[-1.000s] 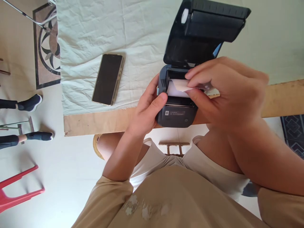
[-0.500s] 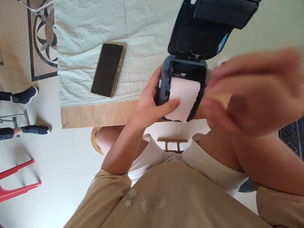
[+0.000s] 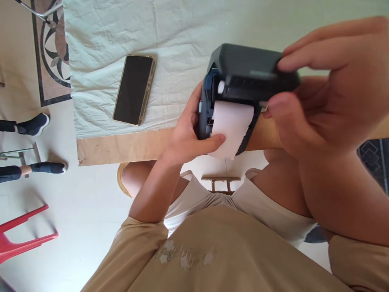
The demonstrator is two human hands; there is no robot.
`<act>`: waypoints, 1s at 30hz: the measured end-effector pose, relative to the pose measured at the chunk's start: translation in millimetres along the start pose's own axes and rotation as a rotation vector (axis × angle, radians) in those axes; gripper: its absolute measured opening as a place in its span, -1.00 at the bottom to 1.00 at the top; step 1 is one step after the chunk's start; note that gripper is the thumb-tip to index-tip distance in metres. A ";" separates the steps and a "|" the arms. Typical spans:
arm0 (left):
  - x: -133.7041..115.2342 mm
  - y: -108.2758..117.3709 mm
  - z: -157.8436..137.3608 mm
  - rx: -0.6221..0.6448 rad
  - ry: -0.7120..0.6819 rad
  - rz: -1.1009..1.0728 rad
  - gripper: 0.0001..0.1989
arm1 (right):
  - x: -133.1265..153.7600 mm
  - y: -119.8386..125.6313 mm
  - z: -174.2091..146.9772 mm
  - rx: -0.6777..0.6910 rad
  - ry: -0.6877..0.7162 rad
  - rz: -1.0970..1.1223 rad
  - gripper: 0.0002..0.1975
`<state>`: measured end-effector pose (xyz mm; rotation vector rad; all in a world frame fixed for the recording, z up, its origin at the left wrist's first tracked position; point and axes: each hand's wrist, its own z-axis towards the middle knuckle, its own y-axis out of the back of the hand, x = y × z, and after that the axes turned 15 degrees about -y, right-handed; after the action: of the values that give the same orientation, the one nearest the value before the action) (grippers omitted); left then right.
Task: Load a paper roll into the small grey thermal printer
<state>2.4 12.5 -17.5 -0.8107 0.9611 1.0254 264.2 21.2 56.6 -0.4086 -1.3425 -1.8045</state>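
A small dark label printer [image 3: 206, 109] is held above the table's front edge. My left hand [image 3: 190, 136] wraps its left side, the thumb pressing on a strip of white paper [image 3: 233, 123]. That strip hangs out over the printer's front and has a torn edge. The printer's hinged lid [image 3: 249, 61] is partly lowered over the body, with a gap still showing above the paper. My right hand [image 3: 328, 85] grips the lid's right end between fingers and thumb. The paper roll inside is hidden by the lid.
A smartphone [image 3: 133, 90] lies screen up on the pale green cloth [image 3: 176, 36], left of the printer. Bare wood [image 3: 127, 147] shows along the table's front edge. On the floor at left are a red plastic stool [image 3: 24, 243] and another person's feet [image 3: 33, 123].
The lid, which stood wide open at the back, has swung forward and down over the printer. My right hand, blurred beside the printer before, now holds the lid.
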 end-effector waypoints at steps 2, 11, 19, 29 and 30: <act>6.2 0.8 -0.5 -0.001 -0.029 -0.007 0.18 | 4.7 -7.0 3.7 -0.097 0.079 -0.001 -0.81; -46.0 -10.2 0.4 -0.125 0.157 -0.029 0.08 | 7.6 -18.7 -7.9 0.070 0.098 0.070 -0.74; -54.4 -15.4 4.9 -0.151 0.211 -0.084 -0.06 | -3.5 -24.7 -1.0 0.133 0.096 0.089 -0.43; -55.3 -15.2 7.5 -0.190 0.272 -0.108 -0.01 | -2.4 -27.0 -1.0 0.154 0.020 0.051 -0.47; -55.3 -15.1 7.2 -0.193 0.272 -0.111 -0.03 | -3.0 -26.8 -0.5 0.165 0.018 0.060 -0.47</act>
<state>6.8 -3.5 37.8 -1.1742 1.0441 0.9355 245.5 24.3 37.4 -0.3393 -1.4398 -1.6307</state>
